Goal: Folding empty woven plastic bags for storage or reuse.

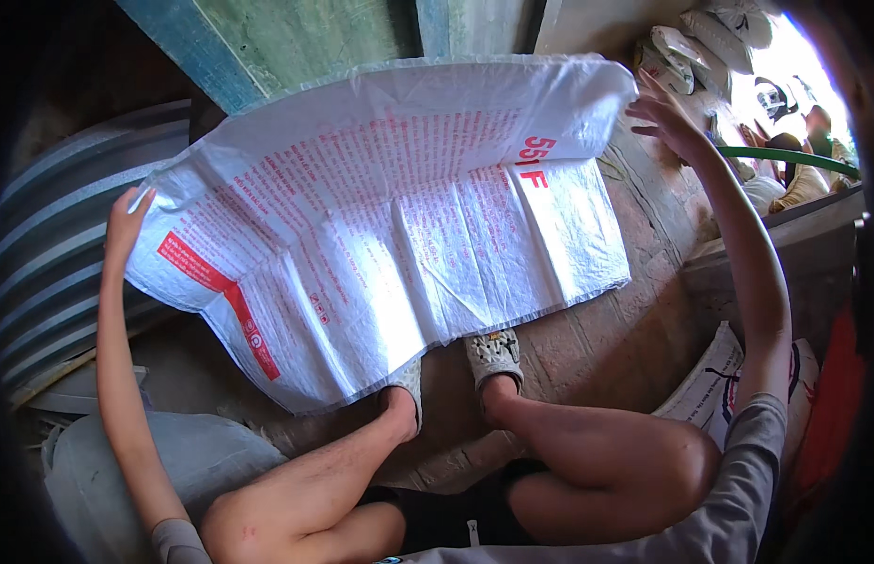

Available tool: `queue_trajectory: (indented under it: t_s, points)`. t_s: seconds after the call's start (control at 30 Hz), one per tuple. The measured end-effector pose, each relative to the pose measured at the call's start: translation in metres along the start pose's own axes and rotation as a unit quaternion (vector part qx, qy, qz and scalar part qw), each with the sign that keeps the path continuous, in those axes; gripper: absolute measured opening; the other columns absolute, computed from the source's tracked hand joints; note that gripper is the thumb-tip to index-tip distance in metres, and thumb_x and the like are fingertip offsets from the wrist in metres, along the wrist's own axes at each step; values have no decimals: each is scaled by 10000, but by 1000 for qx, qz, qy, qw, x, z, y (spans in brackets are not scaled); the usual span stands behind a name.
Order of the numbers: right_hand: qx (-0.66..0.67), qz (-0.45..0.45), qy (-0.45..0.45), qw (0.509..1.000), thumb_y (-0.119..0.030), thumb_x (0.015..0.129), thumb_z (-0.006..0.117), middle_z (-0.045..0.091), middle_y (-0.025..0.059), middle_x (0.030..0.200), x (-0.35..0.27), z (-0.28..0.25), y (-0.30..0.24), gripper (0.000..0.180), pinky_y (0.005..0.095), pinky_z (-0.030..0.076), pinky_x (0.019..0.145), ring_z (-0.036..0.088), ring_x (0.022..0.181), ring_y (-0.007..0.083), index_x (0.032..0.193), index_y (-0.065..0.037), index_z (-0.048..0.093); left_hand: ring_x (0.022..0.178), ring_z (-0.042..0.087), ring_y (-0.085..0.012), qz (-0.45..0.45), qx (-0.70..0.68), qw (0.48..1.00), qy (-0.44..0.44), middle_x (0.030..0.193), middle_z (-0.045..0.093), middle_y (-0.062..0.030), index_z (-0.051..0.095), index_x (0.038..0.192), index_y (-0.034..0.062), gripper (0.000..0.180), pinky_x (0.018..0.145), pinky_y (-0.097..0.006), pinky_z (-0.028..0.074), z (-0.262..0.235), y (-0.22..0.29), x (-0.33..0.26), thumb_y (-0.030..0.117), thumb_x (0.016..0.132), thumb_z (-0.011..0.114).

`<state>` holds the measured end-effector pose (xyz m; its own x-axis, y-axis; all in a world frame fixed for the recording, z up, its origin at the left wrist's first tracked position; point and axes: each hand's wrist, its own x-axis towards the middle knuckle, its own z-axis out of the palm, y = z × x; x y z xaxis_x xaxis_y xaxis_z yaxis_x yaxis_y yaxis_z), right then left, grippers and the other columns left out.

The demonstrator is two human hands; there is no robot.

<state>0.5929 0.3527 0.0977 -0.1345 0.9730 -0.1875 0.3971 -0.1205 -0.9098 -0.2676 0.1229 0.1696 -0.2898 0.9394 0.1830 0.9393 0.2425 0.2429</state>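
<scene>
A large white woven plastic sack (pixel 390 226) with red print is spread out flat in front of me, its lower edge lying over my feet. My left hand (pixel 128 218) grips the sack's left corner. My right hand (pixel 670 120) is at the sack's upper right corner with its fingers spread; whether it grips the edge I cannot tell. My bare knees and clogs (pixel 493 355) show below, on a brick floor (pixel 625 348).
A corrugated metal drum (pixel 51 244) stands at the left. A grey filled sack (pixel 192 461) lies at the lower left, a printed white sack (pixel 714 381) at the right. Stacked sacks (pixel 709 38) and a person (pixel 785 174) are at the far upper right, beyond a green hose (pixel 785 158).
</scene>
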Motion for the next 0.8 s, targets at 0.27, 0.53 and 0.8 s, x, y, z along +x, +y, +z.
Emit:
queue_trajectory:
  t_s: [0.27, 0.53, 0.8]
  points:
    - [-163, -13, 54, 985, -249, 854, 776, 247, 153, 1653, -1, 41, 5, 1032, 593, 470, 1059, 431, 1417, 368, 1635, -273, 103, 1419, 420, -312, 148, 371, 897, 188, 1545, 396, -86, 457, 1490, 209, 648, 1189, -514, 318, 48, 95, -40, 150, 907, 733]
    - [-476, -67, -145, 864, -252, 832, 730, 594, 230, 1360, 7, 37, 94, 583, 422, 551, 943, 606, 1220, 319, 1380, -135, 572, 1405, 424, -359, 318, 151, 936, -6, 1512, 425, -158, 529, 1416, 116, 617, 1144, -550, 343, 137, 147, -130, 129, 830, 723]
    - [-667, 8, -303, 681, -501, 807, 770, 513, 230, 1442, -126, 108, 173, 863, 509, 512, 978, 590, 1225, 379, 1488, -99, 424, 1372, 450, -353, 461, 3, 844, -276, 1496, 451, -184, 542, 1404, 113, 662, 1098, -515, 385, 184, 165, -280, 164, 779, 756]
